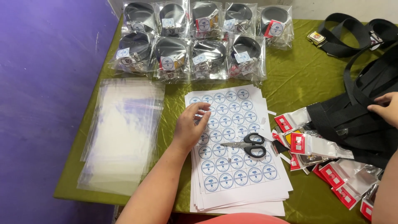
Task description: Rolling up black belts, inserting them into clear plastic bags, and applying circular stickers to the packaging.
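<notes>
My left hand (190, 126) rests on a stack of white sticker sheets (248, 184) printed with round blue stickers, and its fingertips pinch at one sticker near the sheet's upper left. Black-handled scissors (250, 145) lie shut on the same sheet, just right of that hand. My right hand (384, 108) lies at the right edge on a heap of black webbing belts (352, 124), fingers spread over the straps; whether it grips one I cannot tell.
A pile of clear zip bags (124, 132) lies at the left on the green tablecloth (302, 79). Two rows of bagged, coiled black belts (195, 41) stand at the back. Small red-topped packets with buckles (327, 161) are scattered at the right. A loose belt with a buckle (331, 39) lies at the far right.
</notes>
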